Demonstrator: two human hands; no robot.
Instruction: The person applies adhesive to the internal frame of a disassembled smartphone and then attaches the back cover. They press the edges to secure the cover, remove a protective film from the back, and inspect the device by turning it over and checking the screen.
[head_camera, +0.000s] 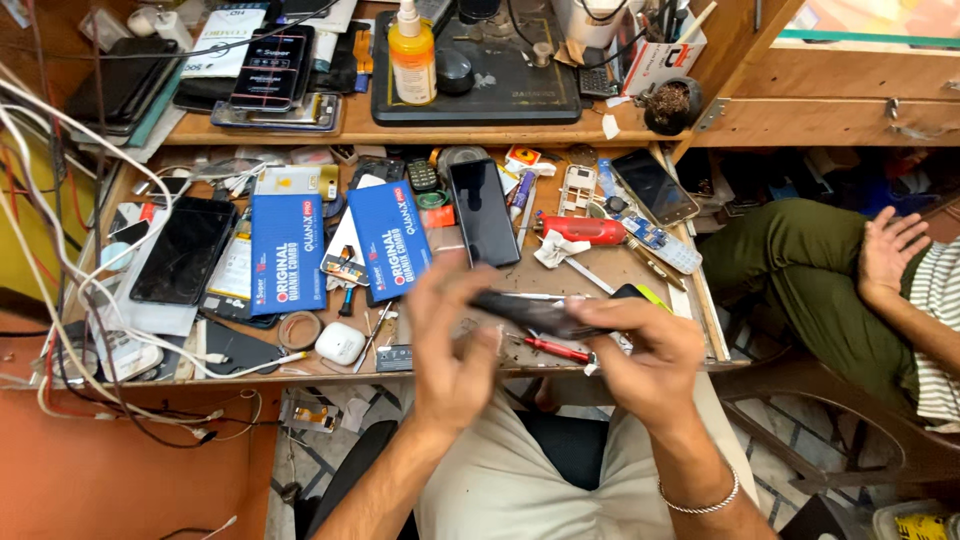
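I see two blue rectangular packages (288, 253) (391, 238) at the table's middle left, a dark phone screen (484, 211) beside them, and another dark screen (184, 255) near the left edge.

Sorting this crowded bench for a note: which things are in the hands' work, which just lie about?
In hand:
left hand
right hand
dark phone held between them

Lying about:
red screwdriver
two blue boxes
black phone
white earbud case
yellow bottle
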